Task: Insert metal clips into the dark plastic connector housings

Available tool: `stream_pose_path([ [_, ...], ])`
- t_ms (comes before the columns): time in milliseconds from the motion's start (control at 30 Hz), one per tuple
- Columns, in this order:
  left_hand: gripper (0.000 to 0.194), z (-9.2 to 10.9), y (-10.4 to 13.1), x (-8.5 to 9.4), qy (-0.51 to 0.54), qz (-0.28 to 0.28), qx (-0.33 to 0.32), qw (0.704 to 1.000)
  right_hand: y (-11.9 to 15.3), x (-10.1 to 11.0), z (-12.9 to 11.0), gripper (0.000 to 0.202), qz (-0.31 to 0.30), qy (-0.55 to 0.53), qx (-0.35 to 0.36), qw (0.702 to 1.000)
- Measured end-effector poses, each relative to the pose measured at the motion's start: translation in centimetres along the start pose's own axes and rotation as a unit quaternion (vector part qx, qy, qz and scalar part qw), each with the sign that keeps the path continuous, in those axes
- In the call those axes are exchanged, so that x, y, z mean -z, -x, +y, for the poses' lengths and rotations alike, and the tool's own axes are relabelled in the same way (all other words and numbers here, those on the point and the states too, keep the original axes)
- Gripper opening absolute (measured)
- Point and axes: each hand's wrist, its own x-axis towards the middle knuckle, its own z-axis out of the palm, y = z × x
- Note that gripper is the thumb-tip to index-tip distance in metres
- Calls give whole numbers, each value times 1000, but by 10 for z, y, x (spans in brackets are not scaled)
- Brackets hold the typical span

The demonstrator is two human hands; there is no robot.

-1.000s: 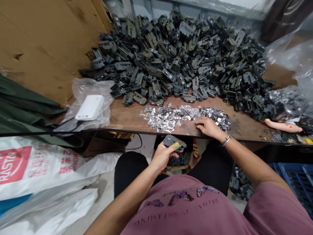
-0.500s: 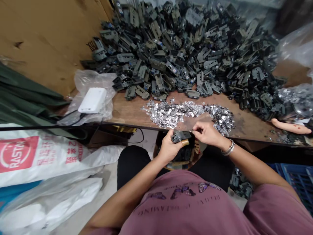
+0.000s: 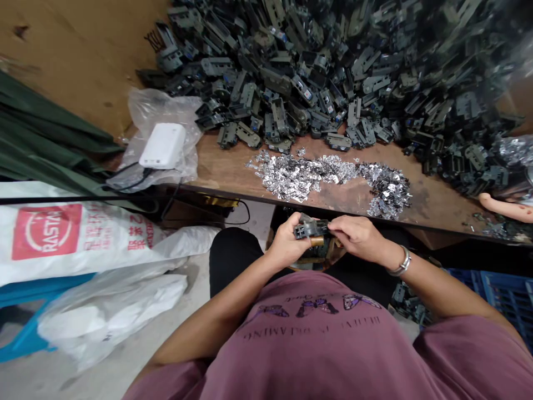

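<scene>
My left hand is closed around a dark grey plastic housing, held above my lap just in front of the bench edge. Below the housing shows a yellow-brown band, apparently wrapped on a finger. The fingers of my right hand are pinched together against the housing's right end; whatever lies between the fingertips is hidden. Beyond both hands, a pile of small shiny metal clips lies on the wooden bench, with a darker cluster of metal pieces to its right.
A large heap of similar housings covers the back of the bench. At left, a white box with a cable rests on clear plastic. White sacks stand lower left, a blue crate lower right. A doll-like arm lies at the right edge.
My right hand has brought its pinched fingertips from just beside the housing onto its right end. The housing has turned slightly in my left hand. The view has tilted downward.
</scene>
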Motion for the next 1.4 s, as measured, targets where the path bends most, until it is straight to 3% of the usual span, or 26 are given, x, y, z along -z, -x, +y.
stream_pose_path([
  [100, 37, 5, 4, 1, 9, 4, 15, 1000, 4, -17, 0, 14, 56, -40, -72, 995],
  [200, 39, 11, 6, 2, 1, 29, 10, 1000, 8, -32, 3, 15, 141, -150, -189, 960],
  [267, 38, 13, 7, 3, -18, 38, -2, 999, 10, -39, 2, 20, 168, -193, -214, 943],
  [367, 37, 13, 7, 5, -51, 37, -18, 998, 13, -43, -3, 17, 192, -103, -166, 962],
  [467, 37, 13, 7, 6, -81, 35, -32, 996, 13, -40, -9, 17, 145, -23, -75, 986],
  [567, 35, 14, 8, 6, -96, 31, -34, 994, 13, -37, -10, 20, 81, -44, -24, 995],
  [633, 35, 16, 8, 5, -86, 35, -26, 995, 13, -35, -9, 20, 94, -95, -59, 989],
  [700, 36, 18, 8, 5, -65, 48, -16, 997, 14, -35, -8, 21, 154, -178, -137, 962],
  [767, 38, 20, 8, 4, -41, 60, -12, 997, 12, -37, -7, 25, 199, -282, -220, 912],
  [867, 38, 17, 9, 1, -23, 60, -24, 998, 4, -44, -6, 35, 160, -431, -311, 832],
  [1000, 41, 6, 11, 1, 4, 49, -22, 999, -6, -53, -5, 37, 118, -565, -365, 731],
  [1067, 42, 4, 11, 5, 36, 27, -6, 999, -6, -54, -3, 39, 105, -609, -368, 695],
  [1133, 51, 5, 11, 12, 74, -28, 21, 997, -4, -53, -1, 43, 100, -625, -365, 683],
  [1233, 64, 11, 8, 19, 167, -122, 92, 974, 1, -50, 1, 49, 98, -579, -356, 727],
  [1300, 59, 14, 6, 19, 208, -132, 156, 957, 1, -47, 3, 49, 59, -511, -329, 792],
  [1400, 44, 14, 1, 10, 229, -89, 212, 946, -9, -35, 15, 38, -10, -315, -251, 915],
])
